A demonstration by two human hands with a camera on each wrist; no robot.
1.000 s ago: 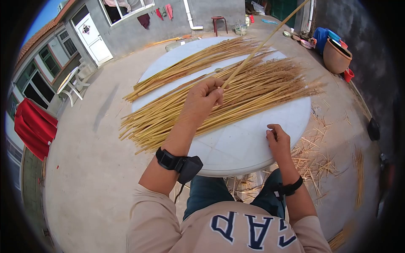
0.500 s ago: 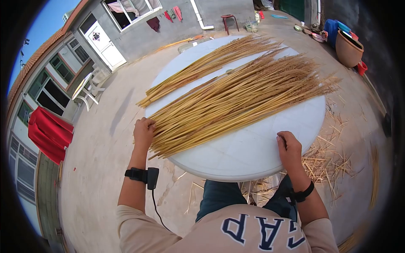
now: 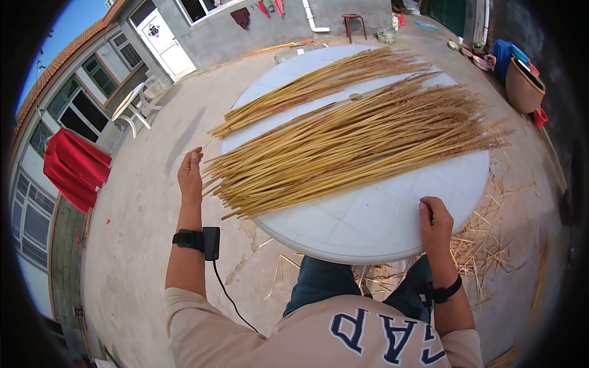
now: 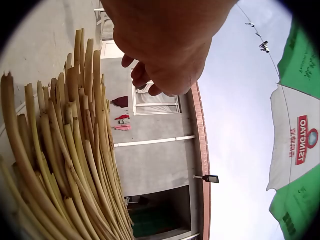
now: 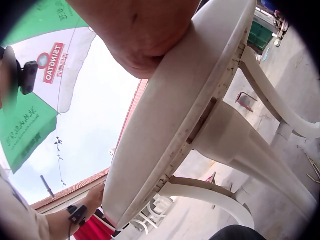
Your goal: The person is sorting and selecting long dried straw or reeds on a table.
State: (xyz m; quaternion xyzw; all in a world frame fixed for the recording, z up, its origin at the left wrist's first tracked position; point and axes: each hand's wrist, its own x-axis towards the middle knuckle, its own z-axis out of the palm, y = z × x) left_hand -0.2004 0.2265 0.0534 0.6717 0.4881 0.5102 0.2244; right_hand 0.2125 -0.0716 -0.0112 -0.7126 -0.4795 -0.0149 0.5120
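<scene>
A wide spread of yellow stalks with brown feathery heads (image 3: 319, 153) lies across a round white table (image 3: 343, 227), cut ends to the left; a narrower bunch (image 3: 294, 92) lies behind it. Just left of the cut ends, the left hand (image 3: 190, 175) is raised with loosely bent fingers, holding nothing. In the left wrist view, that hand (image 4: 162, 50) appears beside the stalk ends (image 4: 75, 140), apart from them. The right hand (image 3: 437, 224) rests at the table's near right edge, fingers loosely curled and empty; the right wrist view shows only part of it (image 5: 145, 35), fingers hidden.
Broken stalk pieces (image 3: 485, 251) litter the ground at right. A white chair (image 3: 135, 110) and a red cloth (image 3: 75, 168) are at left. A red stool (image 3: 354, 27) and a large clay pot (image 3: 524, 89) stand beyond the table. A cable hangs from the left wrist camera.
The left hand held a single long stalk above the spread, then came down at the cut ends without it, and now is off them to the left. The right hand stays at the table edge.
</scene>
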